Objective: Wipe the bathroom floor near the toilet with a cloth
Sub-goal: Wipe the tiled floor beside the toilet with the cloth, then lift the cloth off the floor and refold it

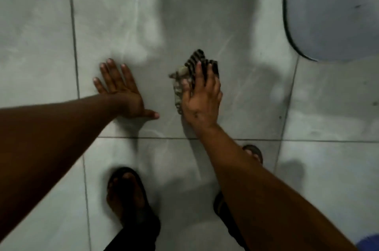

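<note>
A dark striped cloth [190, 66] lies bunched on the grey tiled floor [114, 25]. My right hand [202, 95] presses flat on top of it, fingers spread over the stripes, so much of the cloth is hidden under the palm. To its left, my left hand [121, 90] rests flat on the bare tile with fingers apart and holds nothing. The rounded white base of the toilet [332, 15] fills the top right corner, a short way right of the cloth.
My two feet in dark sandals [127, 193] stand on the tile below the hands, the right one partly hidden by my forearm. Grout lines cross the floor. A blue object [369, 242] shows at the bottom right corner.
</note>
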